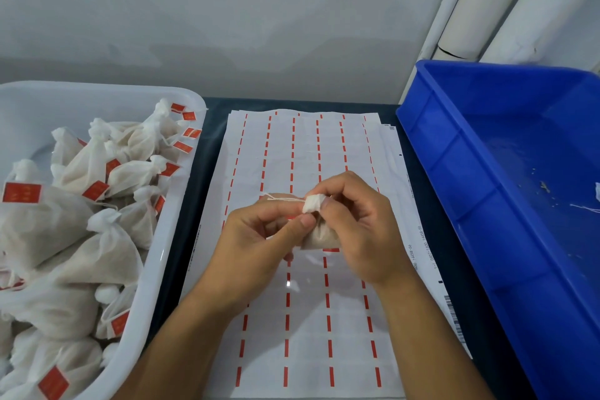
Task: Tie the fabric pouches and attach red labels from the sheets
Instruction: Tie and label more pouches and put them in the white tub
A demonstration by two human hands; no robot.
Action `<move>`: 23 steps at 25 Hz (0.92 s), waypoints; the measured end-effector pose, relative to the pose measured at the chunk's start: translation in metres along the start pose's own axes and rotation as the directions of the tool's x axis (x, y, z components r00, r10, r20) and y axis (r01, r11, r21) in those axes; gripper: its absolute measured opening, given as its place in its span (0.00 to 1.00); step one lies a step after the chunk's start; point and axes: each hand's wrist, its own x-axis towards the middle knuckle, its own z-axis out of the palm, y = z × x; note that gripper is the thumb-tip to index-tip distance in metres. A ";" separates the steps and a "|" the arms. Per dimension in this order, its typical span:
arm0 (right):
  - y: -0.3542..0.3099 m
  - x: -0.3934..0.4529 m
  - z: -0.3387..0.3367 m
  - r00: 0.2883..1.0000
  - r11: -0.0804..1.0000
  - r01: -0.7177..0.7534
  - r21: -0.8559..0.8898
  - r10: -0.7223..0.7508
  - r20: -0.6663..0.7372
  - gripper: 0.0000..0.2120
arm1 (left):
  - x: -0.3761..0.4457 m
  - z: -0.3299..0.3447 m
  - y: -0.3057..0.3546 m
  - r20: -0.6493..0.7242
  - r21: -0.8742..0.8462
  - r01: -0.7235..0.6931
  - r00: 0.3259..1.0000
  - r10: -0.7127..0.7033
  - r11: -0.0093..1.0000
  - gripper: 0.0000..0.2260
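- One blue bin [506,153] sat at the right, holding only scraps, probably the supply side.
- One white tub [156,269] at the left held well over a dozen finished, labelled pouches.
- A stack of label sheets [308,334] lay centred on the bench, within reach.
- Right hand [360,230] gripped one pouch [316,234] by the neck; left hand [256,237] pinched its string [282,197] taut, seemingly for tying.
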 end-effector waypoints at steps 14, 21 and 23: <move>-0.005 0.003 0.008 0.946 0.941 -0.321 0.110 0.313 0.080 0.10 | 0.002 0.012 -0.003 -0.315 -0.045 0.075 0.945 -0.086 0.996 0.05; 0.004 0.001 0.009 0.855 0.691 -0.516 0.506 0.449 0.258 0.11 | 0.000 0.013 -0.003 -0.252 0.024 0.100 0.963 -0.091 0.995 0.06; 0.007 0.001 0.009 0.835 0.623 -0.545 0.561 0.461 0.299 0.12 | -0.001 0.015 -0.005 -0.267 0.103 0.075 0.963 -0.045 0.992 0.07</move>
